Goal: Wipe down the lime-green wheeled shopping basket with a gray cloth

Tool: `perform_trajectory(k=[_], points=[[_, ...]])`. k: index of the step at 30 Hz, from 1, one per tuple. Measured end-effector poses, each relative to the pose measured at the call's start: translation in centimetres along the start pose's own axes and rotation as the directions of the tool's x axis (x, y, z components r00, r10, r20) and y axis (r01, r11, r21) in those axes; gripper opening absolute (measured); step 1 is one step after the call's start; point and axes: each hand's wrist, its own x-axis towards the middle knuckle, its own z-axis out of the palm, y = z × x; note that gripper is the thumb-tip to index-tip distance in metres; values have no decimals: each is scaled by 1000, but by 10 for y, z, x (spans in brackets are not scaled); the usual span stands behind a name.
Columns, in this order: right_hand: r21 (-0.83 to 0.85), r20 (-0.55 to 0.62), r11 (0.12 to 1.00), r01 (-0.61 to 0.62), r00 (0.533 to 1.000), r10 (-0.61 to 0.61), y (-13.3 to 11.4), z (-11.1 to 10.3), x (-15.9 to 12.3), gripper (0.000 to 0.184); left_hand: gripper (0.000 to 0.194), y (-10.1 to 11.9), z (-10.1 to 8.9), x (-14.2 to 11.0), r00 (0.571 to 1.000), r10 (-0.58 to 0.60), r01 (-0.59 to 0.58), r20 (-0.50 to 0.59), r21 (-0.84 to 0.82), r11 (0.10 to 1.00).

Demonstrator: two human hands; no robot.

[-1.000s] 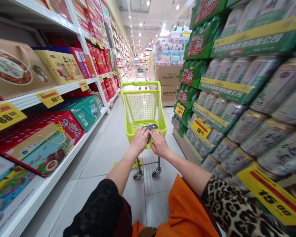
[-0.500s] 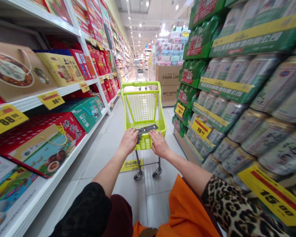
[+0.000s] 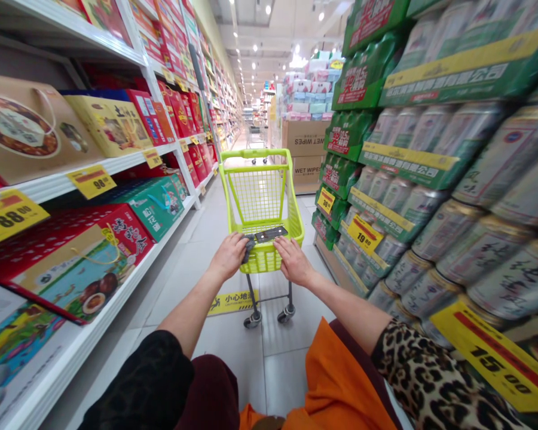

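A lime-green shopping cart (image 3: 260,260) stands before me, with a flat black panel (image 3: 271,234) across its near rim. Bunched under the fingers of my left hand (image 3: 228,257) is a dark grey cloth (image 3: 248,247), pressed on the left part of that rim. My right hand (image 3: 296,263) holds the right end of the rim, fingers over the top and thumb on the near side. Behind the panel, the basket shows nothing inside.
Shelves (image 3: 72,173) of gift boxes with price tags run along the left. On the right rise stacked beer can packs (image 3: 412,155). Cartons of wet wipes (image 3: 302,143) and another cart (image 3: 256,136) stand farther off. A yellow floor sign (image 3: 233,301) lies near the cart's wheels.
My left hand has slid left along the rim with the cloth, away from my right hand, baring more of the black panel. My right hand has shifted slightly right.
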Motion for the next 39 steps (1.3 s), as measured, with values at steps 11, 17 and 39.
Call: perform_trajectory(k=[11,17,39], points=[[-20,32,1000,-5,999,5,7,-6,0,59,28,25,-4,18,995,35,-37,91,22,999],[-24,27,999,30,999,-29,14,-4,-3,59,28,27,-18,19,974,-77,42,215,163,986],[-45,61,946,-320,945,322,89,-40,-26,46,27,126,7,31,993,92,-104,73,173,979]])
